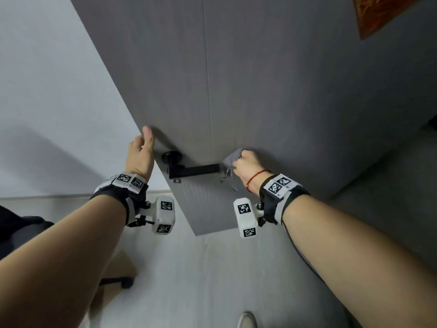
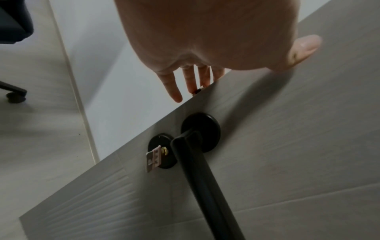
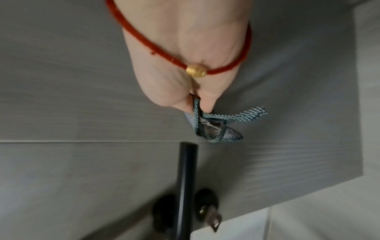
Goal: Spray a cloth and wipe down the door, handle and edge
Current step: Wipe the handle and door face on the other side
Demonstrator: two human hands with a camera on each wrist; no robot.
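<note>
The grey door (image 1: 283, 91) stands ajar, with a black lever handle (image 1: 196, 170) near its free edge. My left hand (image 1: 142, 150) holds that edge just above the handle. The thumb (image 2: 304, 47) lies on the near face and the fingers (image 2: 174, 87) reach behind the edge. My right hand (image 1: 248, 164) grips a bunched grey-teal cloth (image 1: 233, 158) and presses it on the door face at the lever's tip. In the right wrist view a loose cloth (image 3: 218, 128) corner hangs just above the handle's (image 3: 186, 186) end.
A key with a small tag (image 2: 153, 160) sits in the lock below the handle rose. A white wall (image 1: 47, 91) lies left of the door edge. An office chair's caster (image 1: 125, 281) stands on the floor at lower left. A red picture (image 1: 383, 13) hangs at top right.
</note>
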